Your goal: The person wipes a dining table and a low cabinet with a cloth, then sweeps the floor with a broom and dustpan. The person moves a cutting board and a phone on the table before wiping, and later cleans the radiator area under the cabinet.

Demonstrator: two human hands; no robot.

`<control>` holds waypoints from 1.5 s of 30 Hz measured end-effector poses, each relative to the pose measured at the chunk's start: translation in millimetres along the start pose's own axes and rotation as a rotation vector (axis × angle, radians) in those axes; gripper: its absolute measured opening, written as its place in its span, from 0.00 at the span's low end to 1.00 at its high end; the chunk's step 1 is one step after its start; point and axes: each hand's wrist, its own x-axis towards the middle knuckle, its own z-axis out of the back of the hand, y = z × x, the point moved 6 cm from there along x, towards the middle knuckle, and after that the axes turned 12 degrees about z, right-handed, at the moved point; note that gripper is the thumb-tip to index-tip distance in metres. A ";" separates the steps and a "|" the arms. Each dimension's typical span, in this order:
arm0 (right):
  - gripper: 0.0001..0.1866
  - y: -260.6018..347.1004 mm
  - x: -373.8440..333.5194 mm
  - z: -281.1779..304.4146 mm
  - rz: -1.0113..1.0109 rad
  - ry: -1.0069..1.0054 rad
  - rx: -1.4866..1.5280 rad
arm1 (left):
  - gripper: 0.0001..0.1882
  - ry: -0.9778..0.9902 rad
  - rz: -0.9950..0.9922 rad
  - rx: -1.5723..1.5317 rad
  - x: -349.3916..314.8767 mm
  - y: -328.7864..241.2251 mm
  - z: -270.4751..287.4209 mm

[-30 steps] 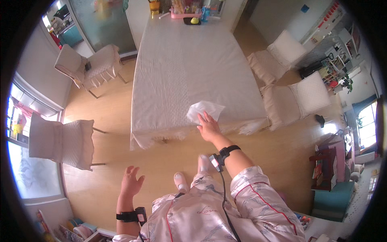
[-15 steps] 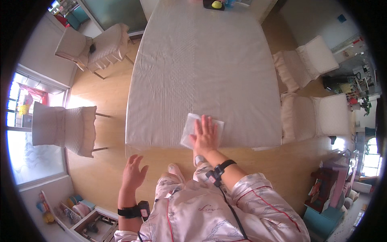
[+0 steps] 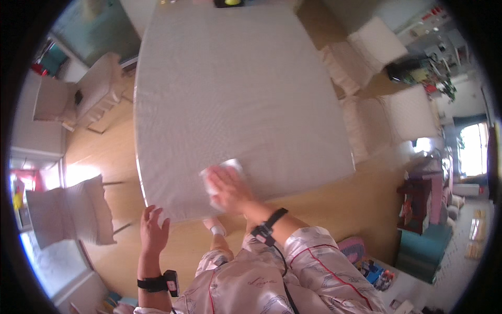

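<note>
A folded white cloth (image 3: 234, 165) lies on the near part of a long table (image 3: 235, 83) spread with a pale grey-white cover. My right hand (image 3: 229, 189) rests flat on top of this cloth, fingers stretched forward, hiding most of it; motion blurs the fingers a little. Beside the table's near left corner hangs my left hand (image 3: 153, 230), its fingers apart and slightly curled, holding nothing. Whether its fingertips touch the table's edge I cannot tell. Each wrist wears a black strap with a small device.
Fabric-covered chairs stand on both sides: one chair (image 3: 73, 212) near left, one (image 3: 86, 94) far left, two more (image 3: 402, 118) on the right. A black tray (image 3: 228, 3) with a yellow thing sits at the far end. A teal box (image 3: 426, 251) stands at lower right.
The view has turned, so the table appears tilted. My right hand and the cloth have shifted left along the table's near part. My left hand is now closer to the table's corner.
</note>
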 end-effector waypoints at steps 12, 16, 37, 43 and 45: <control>0.38 -276.0 -200.1 177.8 -1.440 -0.185 -0.386 | 0.58 0.127 0.148 0.241 67.8 17.8 -35.7; 0.44 -276.1 -70.8 141.6 -1.097 -0.282 -0.304 | 0.61 0.127 0.167 0.252 67.5 21.6 -42.0; 0.42 -347.7 -29.1 168.5 -1.102 -0.065 -0.433 | 0.62 0.056 0.170 0.205 57.5 5.1 -33.3; 0.41 -354.1 -182.3 207.1 -1.525 -0.055 -0.323 | 0.62 0.059 0.176 0.188 56.1 9.4 -34.6; 0.41 -359.4 -160.1 208.1 -1.487 -0.083 -0.324 | 0.62 0.076 0.182 0.183 55.6 8.0 -35.1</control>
